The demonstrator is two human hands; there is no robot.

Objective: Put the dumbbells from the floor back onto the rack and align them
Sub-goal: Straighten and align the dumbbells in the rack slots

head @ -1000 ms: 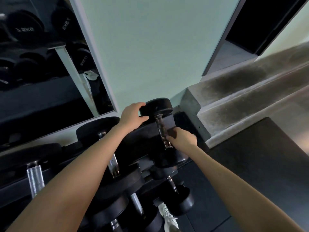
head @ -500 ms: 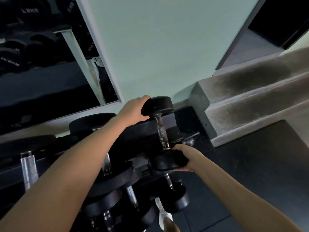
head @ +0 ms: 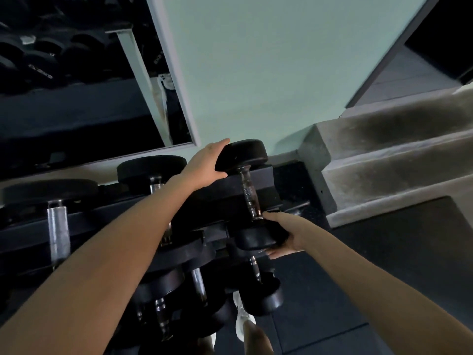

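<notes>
Pale green wall (head: 268,73) behind, with a framed mirror (head: 76,85) on its left side showing dark reflections. Grey concrete steps (head: 396,160) rise at right, beside dark rubber floor mat (head: 384,252). White shoe (head: 240,321) on the floor, bottom centre.

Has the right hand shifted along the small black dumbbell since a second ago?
Yes. The right hand slid off the knurled handle toward the person, now cupping the near head of the small black dumbbell.

The left forearm (head: 122,249) hides part of the rack (head: 258,180) below the grip. Lettering on the mirrored weights (head: 41,70) is blurred. The white shoe (head: 240,321) is partly covered.
</notes>
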